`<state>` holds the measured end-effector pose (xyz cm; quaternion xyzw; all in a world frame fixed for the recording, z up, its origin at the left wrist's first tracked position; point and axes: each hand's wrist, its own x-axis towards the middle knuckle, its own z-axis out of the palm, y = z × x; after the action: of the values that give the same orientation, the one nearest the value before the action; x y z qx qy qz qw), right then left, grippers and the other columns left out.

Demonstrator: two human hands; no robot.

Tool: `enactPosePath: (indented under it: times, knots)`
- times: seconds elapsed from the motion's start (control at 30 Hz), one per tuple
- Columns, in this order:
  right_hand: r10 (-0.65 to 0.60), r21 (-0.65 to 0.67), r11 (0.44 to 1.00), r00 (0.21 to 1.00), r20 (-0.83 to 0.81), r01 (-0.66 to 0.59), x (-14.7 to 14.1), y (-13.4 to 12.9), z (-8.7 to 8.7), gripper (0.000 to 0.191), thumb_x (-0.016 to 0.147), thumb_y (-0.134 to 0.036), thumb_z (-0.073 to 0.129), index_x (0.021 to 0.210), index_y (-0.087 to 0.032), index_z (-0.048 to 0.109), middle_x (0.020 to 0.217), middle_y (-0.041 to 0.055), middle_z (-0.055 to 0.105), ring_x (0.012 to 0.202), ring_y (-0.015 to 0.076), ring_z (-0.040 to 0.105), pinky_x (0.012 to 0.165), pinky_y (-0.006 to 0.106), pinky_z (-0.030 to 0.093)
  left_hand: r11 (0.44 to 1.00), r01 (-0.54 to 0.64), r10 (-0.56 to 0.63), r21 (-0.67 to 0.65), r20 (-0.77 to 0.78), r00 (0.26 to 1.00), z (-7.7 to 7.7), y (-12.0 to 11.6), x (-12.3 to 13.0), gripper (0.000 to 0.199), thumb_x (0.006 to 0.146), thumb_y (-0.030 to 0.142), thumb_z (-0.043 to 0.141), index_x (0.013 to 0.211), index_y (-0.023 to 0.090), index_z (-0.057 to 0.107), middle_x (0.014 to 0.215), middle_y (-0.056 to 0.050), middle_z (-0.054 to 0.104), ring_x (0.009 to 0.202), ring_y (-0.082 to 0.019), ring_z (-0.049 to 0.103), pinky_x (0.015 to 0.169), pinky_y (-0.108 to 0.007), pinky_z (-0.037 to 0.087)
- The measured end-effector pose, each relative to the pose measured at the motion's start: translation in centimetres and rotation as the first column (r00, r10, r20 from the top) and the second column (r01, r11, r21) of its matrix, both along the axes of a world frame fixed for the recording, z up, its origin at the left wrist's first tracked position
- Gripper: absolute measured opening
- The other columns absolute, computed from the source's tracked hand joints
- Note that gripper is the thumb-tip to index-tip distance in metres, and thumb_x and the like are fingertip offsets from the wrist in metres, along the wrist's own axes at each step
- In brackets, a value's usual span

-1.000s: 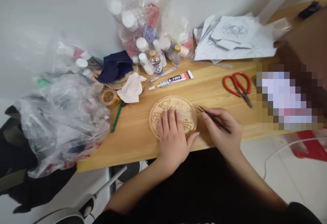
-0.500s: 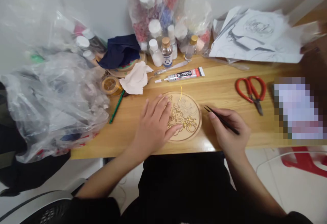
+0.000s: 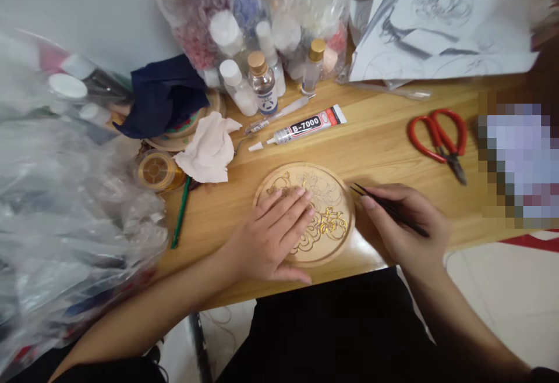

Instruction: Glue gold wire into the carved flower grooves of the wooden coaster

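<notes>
A round wooden plaque [image 3: 297, 169] lies near the table's front edge, with a flower pattern partly laid in gold wire [image 3: 334, 223] and partly in pencil lines. My left hand [image 3: 279, 229] rests flat on its left and middle, fingers stretched out, covering part of the pattern. A bit of yellow wire shows by the fingertips. Right of the plaque, my right hand [image 3: 410, 223] grips black tweezers [image 3: 393, 211], their tips slightly apart and pointing left near the plaque's rim. Nothing visible sits between the tips.
Behind the plaque lies a B-7000 glue tube [image 3: 301, 128]. Red-handled pliers [image 3: 441, 138] and a blurred-out phone [image 3: 524, 162] are at the right. Small bottles [image 3: 263, 86], crumpled tissue [image 3: 209, 147], a green stick [image 3: 181, 214], a wire spool [image 3: 155, 169], plastic bags [image 3: 78, 214] and drawings [image 3: 441, 28] surround the work.
My left hand has shifted across the plaque, its fingertips now at the yellow wire that stuck out near the top. The tweezers stay in my right hand. The camera view has tilted and come closer.
</notes>
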<state>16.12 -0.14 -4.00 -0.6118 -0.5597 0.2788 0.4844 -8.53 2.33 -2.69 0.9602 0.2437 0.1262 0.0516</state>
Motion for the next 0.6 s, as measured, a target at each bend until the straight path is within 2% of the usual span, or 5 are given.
enactPosePath:
  times: [0.33,0.6]
  knots:
    - [0.018,-0.017,1.0,0.999,0.033,-0.018,0.03,0.16,0.39,0.02,0.078,-0.014,0.074,0.096,-0.024,0.072,0.088,0.0008,0.073,0.077,0.0138,0.068,0.067,0.028,0.057,0.998,-0.054,0.054,-0.033,0.005,0.999,-0.18,-0.1,0.02,0.095,0.089,0.078,0.021,0.136,0.001,0.049,0.143,-0.024,0.05,0.139,-0.035,0.041,0.117,-0.047,0.027]
    - [0.029,-0.012,1.0,1.0,0.013,-0.029,-0.03,0.19,0.37,0.026,0.078,-0.01,0.074,0.098,-0.025,0.072,0.088,-0.0004,0.073,0.078,0.0121,0.068,0.068,0.026,0.056,0.996,-0.085,0.086,-0.033,0.04,0.995,-0.37,-0.09,0.08,0.093,0.089,0.078,0.019,0.134,0.003,0.052,0.14,-0.023,0.053,0.137,-0.034,0.043,0.117,-0.049,0.026]
